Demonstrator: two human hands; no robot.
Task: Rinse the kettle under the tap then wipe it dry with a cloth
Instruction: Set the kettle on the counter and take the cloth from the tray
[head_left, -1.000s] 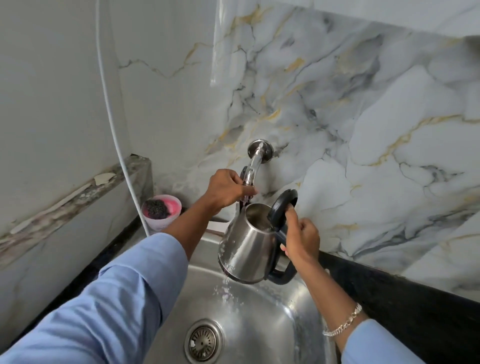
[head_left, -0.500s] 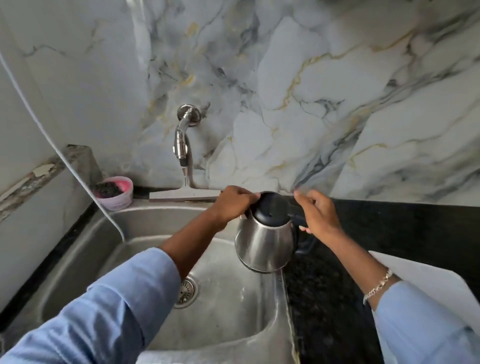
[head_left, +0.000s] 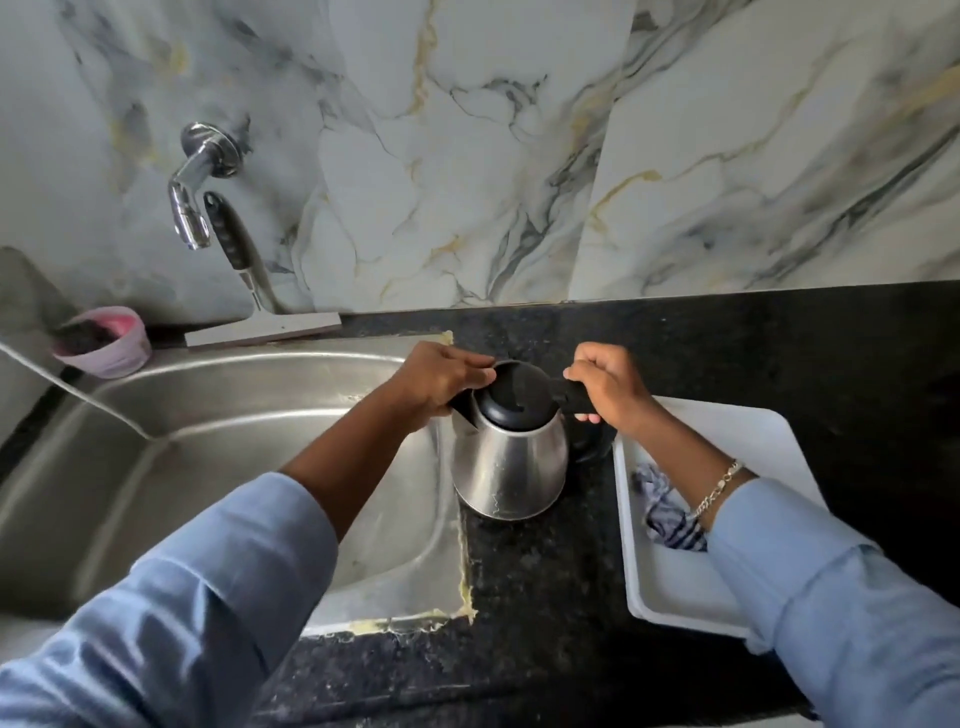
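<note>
A: Hands first. Left hand?

B: Curled over the spout side of the kettle, fingertips on the edge of the black lid. Closed against it, not a full wrap

A: Right hand?

B: Fist closed round the black handle; one fingertip shows below the grip. Chain bracelet at the wrist, blue sleeve behind it

A: Kettle position?

B: Upright, lid shut, steel body streaked. It is over the black counter, just right of the sink rim. Cannot tell whether the base touches the counter or is held just above

A: Surroundings, moving outward?

B: White tray just right of the kettle, on the counter. A blue-and-white cloth lies crumpled in it, partly hidden by the right forearm. Tap on the marble wall above the sink's far left. A squeegee leans against the wall beside the tap. Pink bowl with something dark in it at the sink's far left corner. A white cord crosses the sink's left side
</note>
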